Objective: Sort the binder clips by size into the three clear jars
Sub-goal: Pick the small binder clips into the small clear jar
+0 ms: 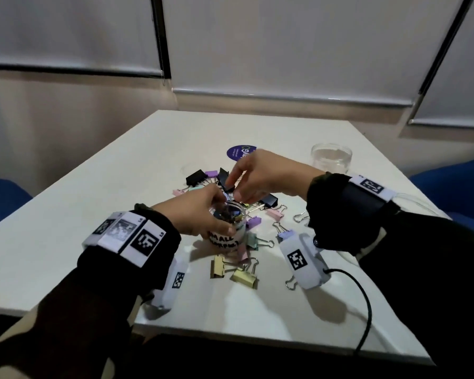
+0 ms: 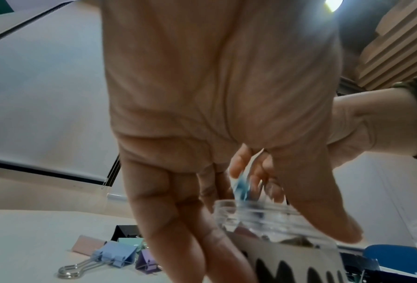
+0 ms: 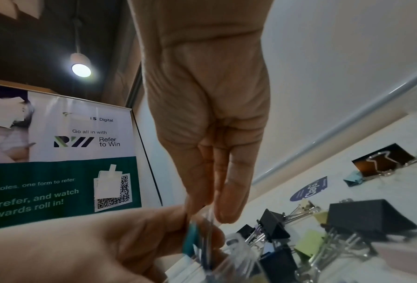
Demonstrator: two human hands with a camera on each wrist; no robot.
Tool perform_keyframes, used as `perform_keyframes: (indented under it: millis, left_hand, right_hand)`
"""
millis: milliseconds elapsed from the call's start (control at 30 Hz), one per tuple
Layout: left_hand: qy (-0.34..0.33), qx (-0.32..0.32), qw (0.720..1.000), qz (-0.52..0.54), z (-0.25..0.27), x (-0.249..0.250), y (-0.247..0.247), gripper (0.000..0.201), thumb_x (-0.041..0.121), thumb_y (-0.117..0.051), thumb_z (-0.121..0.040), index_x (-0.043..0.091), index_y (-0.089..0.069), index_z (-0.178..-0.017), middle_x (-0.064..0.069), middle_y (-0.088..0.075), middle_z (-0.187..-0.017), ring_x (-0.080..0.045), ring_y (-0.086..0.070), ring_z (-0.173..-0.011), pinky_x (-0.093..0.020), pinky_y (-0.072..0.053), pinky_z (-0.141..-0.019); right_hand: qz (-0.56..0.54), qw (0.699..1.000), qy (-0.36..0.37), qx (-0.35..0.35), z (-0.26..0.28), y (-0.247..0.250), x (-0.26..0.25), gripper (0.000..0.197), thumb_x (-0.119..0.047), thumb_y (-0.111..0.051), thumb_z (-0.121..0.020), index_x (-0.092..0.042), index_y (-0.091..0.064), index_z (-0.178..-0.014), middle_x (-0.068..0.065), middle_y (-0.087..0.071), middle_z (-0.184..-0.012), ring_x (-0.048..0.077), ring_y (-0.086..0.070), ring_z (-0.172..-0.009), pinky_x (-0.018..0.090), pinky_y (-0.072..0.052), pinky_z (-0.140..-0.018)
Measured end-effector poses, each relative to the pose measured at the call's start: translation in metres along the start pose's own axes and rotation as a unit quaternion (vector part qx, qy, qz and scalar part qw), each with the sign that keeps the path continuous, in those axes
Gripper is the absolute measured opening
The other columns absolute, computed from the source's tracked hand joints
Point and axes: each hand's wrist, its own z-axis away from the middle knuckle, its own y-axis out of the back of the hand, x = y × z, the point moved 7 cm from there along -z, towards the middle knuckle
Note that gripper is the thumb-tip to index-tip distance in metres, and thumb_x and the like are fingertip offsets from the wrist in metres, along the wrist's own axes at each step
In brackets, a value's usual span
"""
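Binder clips [image 1: 230, 274] are scattered on the white table [image 1: 93, 214] around the labelled jar [image 1: 225, 228], behind it, right of it and in front of it; black ones [image 1: 195, 177] lie behind the jar, pastel ones nearer the front. Small clips are seen inside the jar. A second, clear jar [image 1: 331, 157] stands well apart, far right of the labelled jar, and a round blue sticker [image 1: 240, 153] is seen behind the pile. The labelled jar is gripped around its rim by the left hand [image 1: 195, 212], fingers curled around it. A small blue clip [image 2: 241, 188] is pinched by the right hand [image 1: 260, 176] just above the jar's mouth, fingertips pointing down. The jar's mouth is partly hidden by both hands in the head view.
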Motion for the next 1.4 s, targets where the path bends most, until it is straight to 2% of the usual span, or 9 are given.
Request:
perform_keyframes:
  millis: [200,333,533,700,767,867,933,1167,1400]
  left_hand:
    - [0.001,-0.043,0.999,-0.018,0.004,0.003,-0.005,0.066,0.034,-0.073,-0.082,0.030,-0.035,-0.136,0.002,-0.049,-0.133,-0.021,-0.068,-0.076,-0.039,-0.058,-0.073]
    - [-0.003,-0.052,0.997,-0.056,0.001,0.003,-0.008,0.060,0.035,-0.067,-0.087,0.042,-0.037,-0.138,0.001,-0.052,-0.129,-0.018,-0.066,-0.075,-0.032,-0.056,-0.064]
    - [-0.004,-0.056,0.997,-0.061,-0.005,0.002,-0.005,0.055,0.037,-0.071,-0.083,0.044,-0.042,-0.129,0.002,-0.055,-0.123,-0.022,-0.071,-0.074,-0.032,-0.058,-0.067]
    - [-0.001,-0.058,0.997,-0.055,-0.007,0.002,-0.005,0.055,0.036,-0.072,-0.082,0.043,-0.042,-0.128,0.002,-0.055,-0.123,-0.021,-0.071,-0.071,-0.032,-0.058,-0.065]
    - [-0.002,-0.059,0.997,-0.048,-0.007,0.001,-0.005,0.055,0.034,-0.072,-0.083,0.041,-0.042,-0.128,0.002,-0.054,-0.124,-0.018,-0.069,-0.067,-0.028,-0.053,-0.059]
    - [-0.002,-0.058,0.997,-0.047,-0.008,0.001,-0.006,0.055,0.034,-0.072,-0.083,0.040,-0.042,-0.129,0.003,-0.053,-0.124,-0.017,-0.069,-0.067,-0.027,-0.054,-0.060]
    - [-0.005,-0.059,0.997,-0.048,-0.007,0.002,-0.006,0.056,0.034,-0.071,-0.083,0.040,-0.041,-0.130,0.003,-0.052,-0.125,-0.016,-0.067,-0.065,-0.026,-0.054,-0.061]
    - [-0.006,-0.058,0.997,-0.043,-0.006,0.001,-0.005,0.054,0.036,-0.072,-0.082,0.043,-0.043,-0.127,0.004,-0.051,-0.127,-0.017,-0.068,-0.073,-0.032,-0.058,-0.069]
    - [-0.002,-0.057,0.998,-0.037,-0.004,0.001,-0.006,0.053,0.036,-0.072,-0.083,0.044,-0.043,-0.126,0.004,-0.049,-0.126,-0.019,-0.068,-0.074,-0.035,-0.058,-0.070]
  right_hand:
    - [0.036,0.996,-0.069,0.046,0.036,0.021,0.034,0.022,-0.001,-0.072,-0.082,-0.006,-0.069,-0.103,0.020,-0.073,-0.095,0.023,-0.069,-0.072,0.029,-0.059,-0.061]
    - [0.098,0.986,-0.113,0.078,0.051,0.027,0.058,0.012,-0.004,-0.066,-0.088,-0.011,-0.069,-0.098,0.012,-0.072,-0.089,0.016,-0.067,-0.064,0.022,-0.056,-0.050]
    - [0.173,0.951,-0.201,0.161,0.061,0.070,0.089,0.030,0.005,-0.046,-0.088,-0.006,-0.067,-0.107,0.016,-0.068,-0.099,0.031,-0.070,-0.090,0.039,-0.059,-0.081]
    - [0.174,0.945,-0.263,0.090,0.058,0.062,0.103,0.033,0.005,-0.056,-0.086,0.001,-0.062,-0.118,0.015,-0.064,-0.095,0.015,-0.059,-0.059,0.015,-0.044,-0.034]
    - [0.174,0.943,-0.269,0.086,0.053,0.058,0.105,0.031,0.003,-0.055,-0.086,0.002,-0.063,-0.116,0.015,-0.067,-0.096,0.018,-0.062,-0.061,0.016,-0.050,-0.040]
    - [0.170,0.944,-0.253,0.126,0.048,0.064,0.101,0.031,0.005,-0.044,-0.087,0.004,-0.065,-0.110,0.022,-0.071,-0.095,0.034,-0.072,-0.079,0.043,-0.060,-0.076]
    - [0.185,0.940,-0.248,0.145,0.047,0.073,0.101,0.033,0.006,-0.039,-0.087,0.003,-0.062,-0.110,0.025,-0.070,-0.095,0.037,-0.072,-0.080,0.050,-0.058,-0.079]
    - [0.281,0.922,-0.260,0.063,0.045,0.059,0.104,0.054,0.008,-0.066,-0.075,-0.010,-0.053,-0.124,0.007,-0.057,-0.100,0.027,-0.057,-0.085,0.034,-0.052,-0.071]
    - [0.259,0.927,-0.259,0.081,0.040,0.063,0.105,0.020,0.004,-0.076,-0.054,0.002,-0.064,-0.070,0.012,-0.065,-0.064,0.024,-0.058,-0.047,0.031,-0.051,-0.054]
